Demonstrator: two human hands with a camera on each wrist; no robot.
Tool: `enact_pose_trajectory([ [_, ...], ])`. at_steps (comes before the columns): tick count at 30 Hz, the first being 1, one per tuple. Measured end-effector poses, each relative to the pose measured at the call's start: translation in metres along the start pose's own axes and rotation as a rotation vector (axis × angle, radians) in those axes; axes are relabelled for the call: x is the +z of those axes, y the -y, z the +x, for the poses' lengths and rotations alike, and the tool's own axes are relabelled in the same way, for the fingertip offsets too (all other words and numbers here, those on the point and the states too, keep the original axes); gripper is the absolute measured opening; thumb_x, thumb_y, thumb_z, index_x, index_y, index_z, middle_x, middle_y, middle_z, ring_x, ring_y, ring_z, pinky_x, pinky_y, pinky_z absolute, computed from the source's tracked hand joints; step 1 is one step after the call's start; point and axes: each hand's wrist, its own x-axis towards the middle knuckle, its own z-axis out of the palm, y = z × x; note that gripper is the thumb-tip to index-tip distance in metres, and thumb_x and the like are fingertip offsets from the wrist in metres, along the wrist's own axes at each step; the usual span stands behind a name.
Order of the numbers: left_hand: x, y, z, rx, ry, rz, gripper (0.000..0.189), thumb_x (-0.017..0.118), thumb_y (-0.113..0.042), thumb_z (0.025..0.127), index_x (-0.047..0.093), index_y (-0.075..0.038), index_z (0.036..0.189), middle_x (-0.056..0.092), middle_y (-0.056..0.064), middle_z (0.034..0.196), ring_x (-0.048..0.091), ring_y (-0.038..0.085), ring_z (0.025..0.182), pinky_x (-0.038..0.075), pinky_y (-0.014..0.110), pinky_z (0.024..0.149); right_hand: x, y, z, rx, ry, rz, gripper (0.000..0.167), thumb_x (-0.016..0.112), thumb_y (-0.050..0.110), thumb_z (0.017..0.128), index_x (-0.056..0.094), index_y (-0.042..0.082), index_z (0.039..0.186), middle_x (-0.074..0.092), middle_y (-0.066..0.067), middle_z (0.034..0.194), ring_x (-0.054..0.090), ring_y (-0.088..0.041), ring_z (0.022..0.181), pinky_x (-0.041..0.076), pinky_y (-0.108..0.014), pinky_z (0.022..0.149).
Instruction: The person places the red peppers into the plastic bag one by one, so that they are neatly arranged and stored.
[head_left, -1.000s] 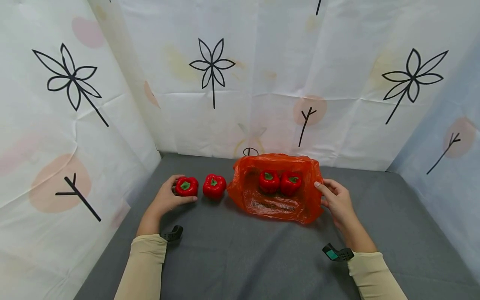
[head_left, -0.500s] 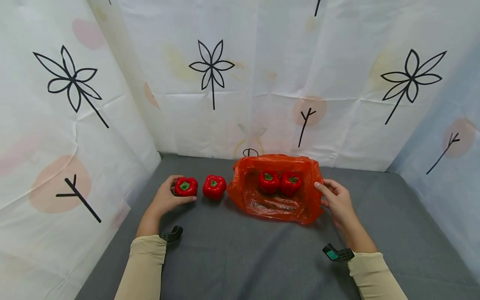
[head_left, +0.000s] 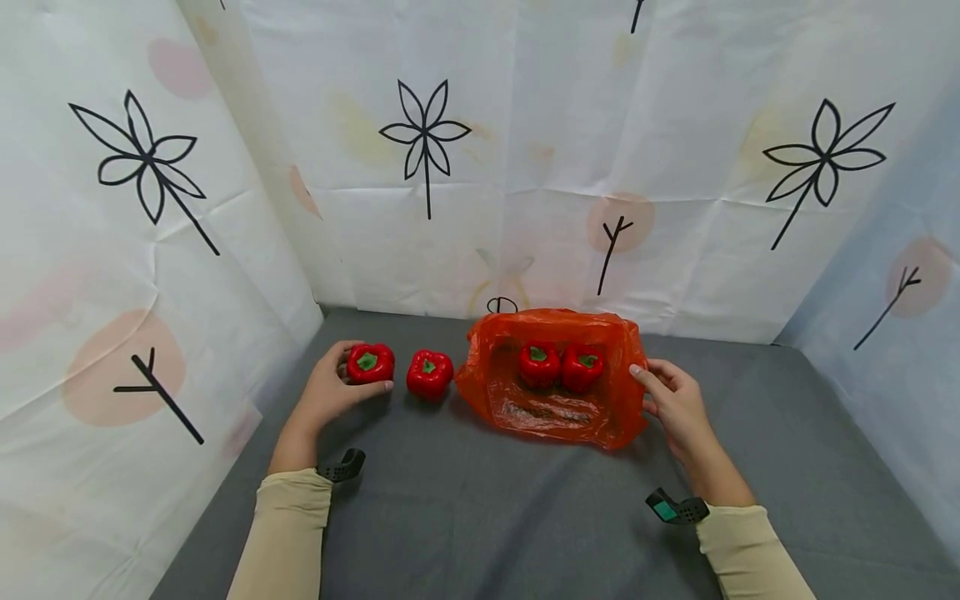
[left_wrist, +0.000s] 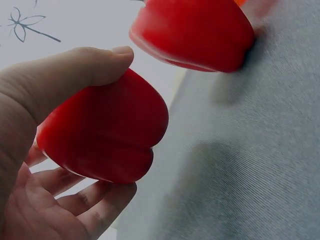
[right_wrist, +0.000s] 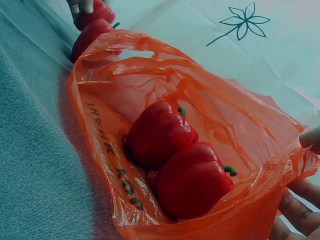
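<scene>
My left hand grips a red bell pepper between thumb and fingers, lifted off the grey cloth with its shadow below. A second red bell pepper stands on the cloth just to its right, beside the bag. The orange plastic bag lies with its mouth spread wide, "THANK YOU" printed inside. Two more red bell peppers, a left one and a right one, sit side by side in it, green stems up. My right hand pinches the bag's right edge between thumb and fingers.
Grey cloth covers the table. White fabric walls with flower drawings enclose the back and both sides, and the bag reaches close to the back one. Dark bands are worn at both wrists.
My left hand has raised the bell pepper slightly, up and away from the cloth. The right hand and the bag have stayed in place.
</scene>
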Motion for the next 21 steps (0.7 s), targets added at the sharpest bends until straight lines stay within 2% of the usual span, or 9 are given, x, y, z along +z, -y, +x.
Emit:
enact_pose_trajectory([
  [5, -0.002, -0.011, -0.002, 0.03, -0.025, -0.02, 0.087, 0.091, -0.039, 0.085, 0.044, -0.016, 0.154, 0.054, 0.016, 0.15, 0.057, 0.04, 0.133, 0.059, 0.052, 0.098, 0.0, 0.0, -0.001, -0.007, -0.003, 0.005, 0.024, 0.069, 0.037, 0.105, 0.069, 0.018, 0.12, 0.07, 0.018, 0.101, 0.067, -0.005, 0.091, 0.06, -0.02, 0.076],
  [11, -0.005, -0.028, -0.007, 0.072, -0.05, -0.055, 0.085, 0.09, -0.037, 0.085, 0.045, -0.016, 0.154, 0.055, 0.014, 0.149, 0.059, 0.039, 0.132, 0.058, 0.054, 0.101, 0.001, 0.001, -0.001, -0.022, 0.013, 0.034, 0.024, 0.069, 0.034, 0.105, 0.07, 0.016, 0.12, 0.07, 0.017, 0.101, 0.068, -0.005, 0.091, 0.061, -0.02, 0.076],
  [17, 0.001, -0.043, -0.01, 0.108, -0.025, -0.076, 0.085, 0.091, -0.036, 0.085, 0.046, -0.018, 0.154, 0.057, 0.011, 0.146, 0.063, 0.034, 0.127, 0.06, 0.041, 0.096, 0.001, 0.001, -0.002, -0.018, 0.009, 0.04, 0.025, 0.07, 0.034, 0.104, 0.069, 0.015, 0.121, 0.07, 0.016, 0.1, 0.068, -0.005, 0.091, 0.06, -0.02, 0.074],
  [21, 0.009, -0.052, -0.012, 0.131, 0.006, -0.092, 0.084, 0.093, -0.035, 0.083, 0.048, -0.02, 0.153, 0.059, 0.008, 0.145, 0.064, 0.032, 0.123, 0.061, 0.046, 0.097, 0.0, 0.002, -0.003, -0.011, 0.008, 0.023, 0.027, 0.069, 0.036, 0.105, 0.068, 0.015, 0.122, 0.069, 0.018, 0.101, 0.067, -0.004, 0.092, 0.06, -0.02, 0.075],
])
